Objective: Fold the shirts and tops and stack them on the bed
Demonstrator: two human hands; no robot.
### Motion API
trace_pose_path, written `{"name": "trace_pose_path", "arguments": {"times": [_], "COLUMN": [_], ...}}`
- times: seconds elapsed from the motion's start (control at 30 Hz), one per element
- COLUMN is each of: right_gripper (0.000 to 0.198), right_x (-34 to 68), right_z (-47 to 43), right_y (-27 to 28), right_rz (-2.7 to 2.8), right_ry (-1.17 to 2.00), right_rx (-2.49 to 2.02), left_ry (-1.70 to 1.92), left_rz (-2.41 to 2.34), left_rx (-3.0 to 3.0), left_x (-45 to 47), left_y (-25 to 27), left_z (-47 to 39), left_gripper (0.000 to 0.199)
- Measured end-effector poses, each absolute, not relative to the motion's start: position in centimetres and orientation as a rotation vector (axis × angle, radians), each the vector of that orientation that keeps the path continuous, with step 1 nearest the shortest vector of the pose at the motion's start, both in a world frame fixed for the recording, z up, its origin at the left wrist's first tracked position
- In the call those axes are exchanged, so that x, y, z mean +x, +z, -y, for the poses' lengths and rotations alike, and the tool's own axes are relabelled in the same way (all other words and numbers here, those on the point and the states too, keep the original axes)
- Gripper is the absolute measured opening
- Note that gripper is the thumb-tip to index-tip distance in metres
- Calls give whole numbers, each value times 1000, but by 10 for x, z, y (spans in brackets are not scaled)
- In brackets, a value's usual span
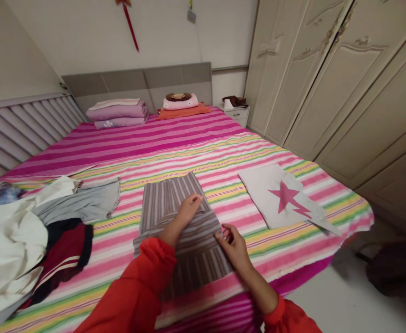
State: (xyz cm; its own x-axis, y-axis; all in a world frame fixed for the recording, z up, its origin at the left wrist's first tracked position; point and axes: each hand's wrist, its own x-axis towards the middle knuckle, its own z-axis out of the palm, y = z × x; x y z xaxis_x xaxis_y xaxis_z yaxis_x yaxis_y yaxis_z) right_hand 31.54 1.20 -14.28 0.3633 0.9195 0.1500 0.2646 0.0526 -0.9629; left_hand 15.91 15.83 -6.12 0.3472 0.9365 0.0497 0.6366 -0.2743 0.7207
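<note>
— Fingers of the left hand (189,208) and right hand (236,247): how are they held?
— Left fingers are bent close together over the folded grey-brown striped cloth garment (196,241); right fingers are bent and slightly parted at its right edge. Whether cloth is pinched cannot be told.
— How are the fabrics marked?
— Lengthwise and crosswise stripes are shown on this garment, laid on a multicoloured striped bedcover (119,238); a pale grey garment (260,185) is printed with a pink star (286,196).
</note>
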Motion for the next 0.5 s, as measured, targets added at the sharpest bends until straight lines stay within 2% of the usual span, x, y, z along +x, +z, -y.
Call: {"name": "trace_pose_path", "arguments": {"times": [0.1,0.3,0.5], "right_gripper": [48,52,37], "right_x": [322,314,307], "right_z": [-20,-51,-72], "right_y": [-133,-114,-131], "right_rz": [1126,1304,1449], "right_ry": [629,389,555], "right_rx": [-1516,-1505,-1743], "left_ry": [618,490,633], "left_rz": [-1579,-1815,-1831], "left_rx": [1990,1929,1891], "left_x": [115,65,66], "left_y": [-58,-67,-60], "left_z": [-155,-143,-154], "left_gripper": [25,29,14]}}
